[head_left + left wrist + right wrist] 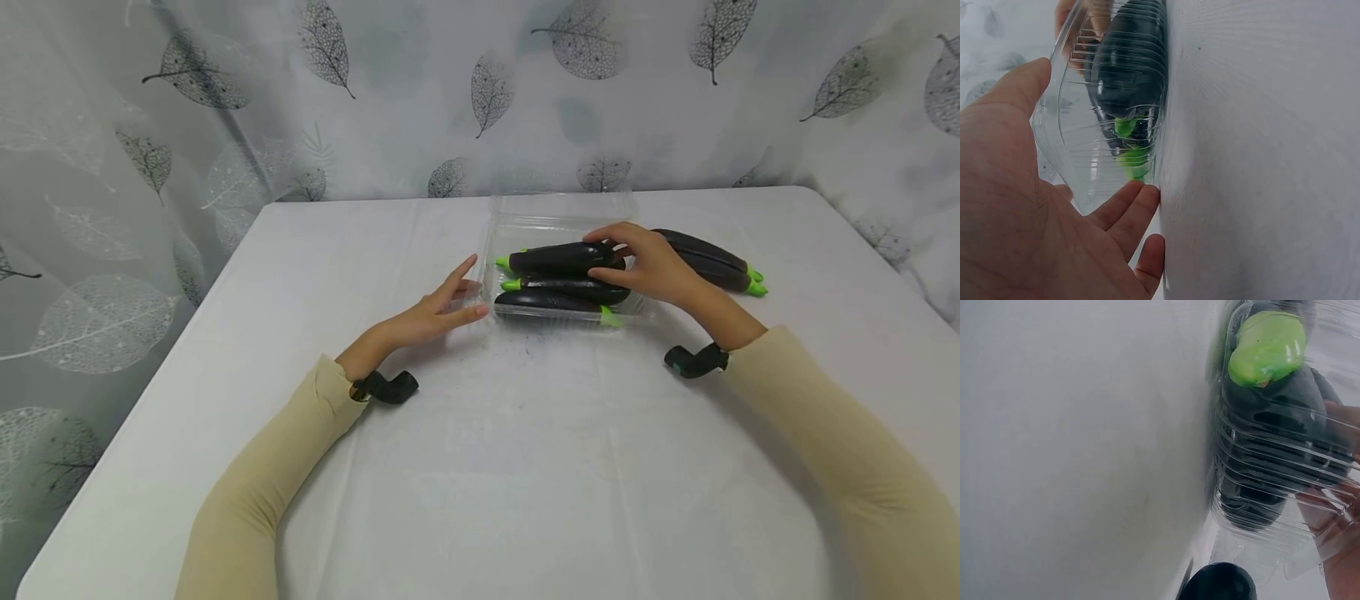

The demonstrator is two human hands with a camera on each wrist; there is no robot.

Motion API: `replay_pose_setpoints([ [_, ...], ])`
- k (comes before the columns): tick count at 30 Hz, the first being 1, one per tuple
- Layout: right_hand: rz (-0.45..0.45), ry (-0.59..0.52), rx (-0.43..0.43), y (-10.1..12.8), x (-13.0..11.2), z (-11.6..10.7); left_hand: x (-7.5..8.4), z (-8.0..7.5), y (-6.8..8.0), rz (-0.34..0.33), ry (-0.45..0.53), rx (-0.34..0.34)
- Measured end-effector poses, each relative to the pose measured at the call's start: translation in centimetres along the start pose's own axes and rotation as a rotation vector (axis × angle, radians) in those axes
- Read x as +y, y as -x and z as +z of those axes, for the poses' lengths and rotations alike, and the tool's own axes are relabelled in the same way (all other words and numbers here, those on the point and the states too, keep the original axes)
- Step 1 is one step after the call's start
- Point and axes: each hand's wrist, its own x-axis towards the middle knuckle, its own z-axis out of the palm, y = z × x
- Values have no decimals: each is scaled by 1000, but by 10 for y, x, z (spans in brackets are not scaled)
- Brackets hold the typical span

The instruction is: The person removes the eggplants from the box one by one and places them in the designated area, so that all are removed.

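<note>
A clear plastic box [487, 250] with ridged walls stands on the table, its lid [562, 204] folded back at the far side. Several dark eggplants with green stems lie inside, one eggplant [547, 304] along the near wall. My right hand [648, 262] reaches over the right wall and grips the rounded end of the upper eggplant [558, 258], thumb on the near side and fingers on the far side. At the left wall, my left hand [431, 312] has its fingers spread and straight, with fingertips [1147, 194] right at the plastic.
Two more eggplants [712, 265] lie on the table to the right of the box, partly behind my right hand. A white cloth covers the table [480, 467]. A leaf-patterned curtain [405, 100] hangs along the back and left.
</note>
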Motion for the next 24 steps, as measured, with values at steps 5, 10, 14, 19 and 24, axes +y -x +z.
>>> replay_pose_setpoints([
  [5,5,-12,14,1,0,1,-1,0,1,2,-2,3],
  [10,-6,-31,28,1,-2,1,0,1,2,0,-6,8],
  [14,-4,-38,35,2,-3,1,-1,0,2,-3,-9,9],
  [19,-11,-29,51,5,-2,0,0,1,2,-5,-12,9],
  [24,-5,4,63,8,-2,-2,2,2,3,-10,-11,10],
])
